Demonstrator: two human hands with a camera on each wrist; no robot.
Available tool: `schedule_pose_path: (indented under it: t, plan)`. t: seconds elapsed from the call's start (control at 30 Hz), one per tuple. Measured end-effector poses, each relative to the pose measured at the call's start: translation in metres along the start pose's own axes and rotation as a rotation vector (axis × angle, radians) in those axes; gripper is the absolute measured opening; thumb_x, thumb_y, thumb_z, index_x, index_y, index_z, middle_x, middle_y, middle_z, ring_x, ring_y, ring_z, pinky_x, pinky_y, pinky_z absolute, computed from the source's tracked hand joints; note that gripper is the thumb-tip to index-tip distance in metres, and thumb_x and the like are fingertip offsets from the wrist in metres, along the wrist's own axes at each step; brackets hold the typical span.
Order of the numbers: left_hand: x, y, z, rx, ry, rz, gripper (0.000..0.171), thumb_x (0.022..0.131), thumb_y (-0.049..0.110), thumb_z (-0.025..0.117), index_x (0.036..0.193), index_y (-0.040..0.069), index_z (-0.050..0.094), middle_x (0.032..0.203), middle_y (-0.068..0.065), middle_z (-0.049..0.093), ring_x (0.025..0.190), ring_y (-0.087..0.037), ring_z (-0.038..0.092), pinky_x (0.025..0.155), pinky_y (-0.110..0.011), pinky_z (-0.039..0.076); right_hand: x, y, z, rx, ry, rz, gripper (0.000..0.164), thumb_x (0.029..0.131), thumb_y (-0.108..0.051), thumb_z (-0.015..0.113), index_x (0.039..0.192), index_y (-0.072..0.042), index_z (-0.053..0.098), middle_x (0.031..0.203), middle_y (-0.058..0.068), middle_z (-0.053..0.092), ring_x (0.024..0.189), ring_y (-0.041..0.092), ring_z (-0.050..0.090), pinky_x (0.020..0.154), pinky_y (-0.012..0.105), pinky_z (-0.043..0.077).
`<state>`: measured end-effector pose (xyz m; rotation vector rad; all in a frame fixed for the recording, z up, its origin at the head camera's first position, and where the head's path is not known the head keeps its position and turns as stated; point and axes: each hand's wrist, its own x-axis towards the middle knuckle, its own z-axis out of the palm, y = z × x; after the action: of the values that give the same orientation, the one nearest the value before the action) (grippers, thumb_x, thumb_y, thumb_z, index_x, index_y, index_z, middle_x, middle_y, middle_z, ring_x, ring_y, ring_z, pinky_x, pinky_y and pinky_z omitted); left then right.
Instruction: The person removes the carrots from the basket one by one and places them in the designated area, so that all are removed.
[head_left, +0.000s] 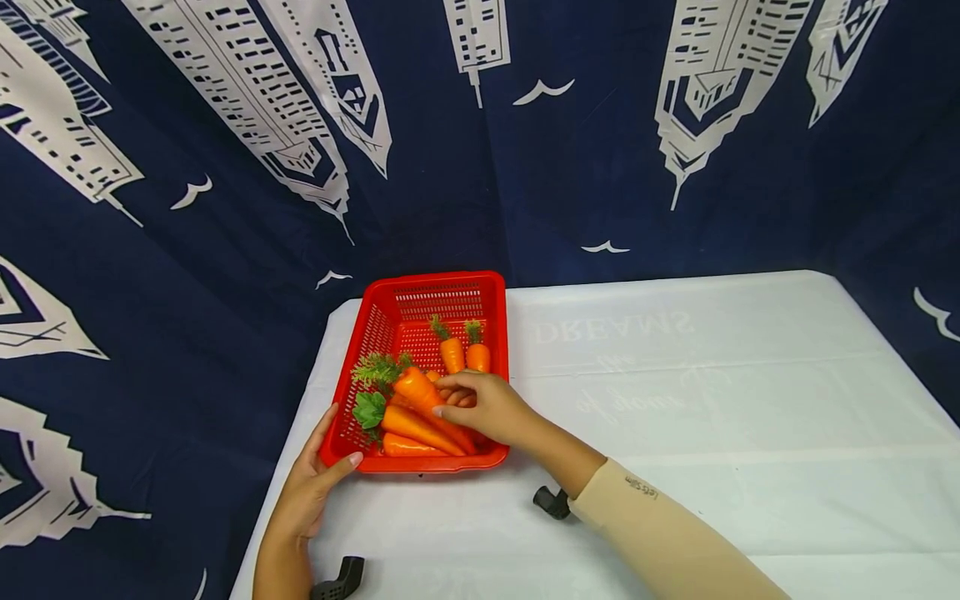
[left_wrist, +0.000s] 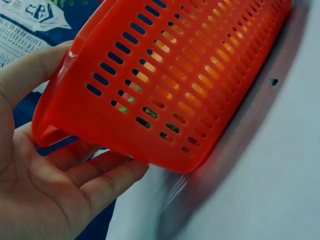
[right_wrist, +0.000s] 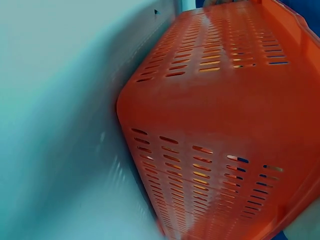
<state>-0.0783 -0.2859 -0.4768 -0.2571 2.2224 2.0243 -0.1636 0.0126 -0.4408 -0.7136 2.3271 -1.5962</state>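
A red plastic basket (head_left: 495, 308) with slotted walls stands on the white-covered table, holding several orange carrots with green tops. My left hand (head_left: 303, 492) grips its near left corner. In the left wrist view the thumb lies over the basket's rim (left_wrist: 75, 45) and the other fingers reach beneath it. Inside the basket, my right hand (head_left: 487, 406) pinches a large carrot (head_left: 417, 389) between thumb and fingers. Below it lies another carrot (head_left: 420, 429) with a leafy top. Two smaller carrots (head_left: 452, 354) lie toward the back. The right wrist view shows only the basket's outer walls (right_wrist: 215, 110).
One black curved object (head_left: 553, 502) lies on the table under the right forearm, and a second black object (head_left: 341, 579) is beside the left wrist. The white tablecloth (head_left: 712, 400) stretches to the right. A dark blue curtain (head_left: 540, 183) with white buildings hangs behind.
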Motion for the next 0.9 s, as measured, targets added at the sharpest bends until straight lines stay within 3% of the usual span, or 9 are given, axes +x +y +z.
schedule_pose_path:
  t: [0.4, 0.7, 0.9]
  plan:
    - [0.0, 0.0, 0.0, -0.015, -0.004, -0.003, 0.087, 0.094, 0.005, 0.067, 0.161, 0.036, 0.021, 0.17, -0.004, 0.012, 0.153, -0.029, 0.023, 0.098, -0.006, 0.042, -0.003, 0.001, -0.008, 0.153, 0.112, 0.081, 0.043, 0.09, -0.027, 0.077, 0.129, -0.012, 0.068, 0.113, 0.005, 0.072, 0.099, 0.016, 0.067, 0.081, 0.025, 0.058]
    - [0.0, -0.001, 0.001, -0.017, -0.009, 0.01, 0.086, 0.094, 0.004, 0.067, 0.16, 0.037, 0.023, 0.17, -0.003, 0.012, 0.152, -0.03, 0.024, 0.099, -0.008, 0.043, -0.007, 0.004, -0.011, 0.229, 0.225, 0.055, 0.043, 0.093, -0.025, 0.074, 0.132, -0.009, 0.065, 0.123, 0.01, 0.07, 0.108, 0.023, 0.067, 0.09, 0.029, 0.058]
    - [0.0, -0.001, 0.0, -0.012, -0.006, 0.016, 0.085, 0.094, 0.005, 0.067, 0.16, 0.038, 0.023, 0.17, -0.003, 0.012, 0.152, -0.031, 0.024, 0.098, -0.008, 0.043, -0.01, 0.003, -0.015, 0.278, 0.264, 0.08, 0.041, 0.093, -0.024, 0.074, 0.131, -0.01, 0.065, 0.123, 0.01, 0.07, 0.109, 0.022, 0.067, 0.088, 0.026, 0.058]
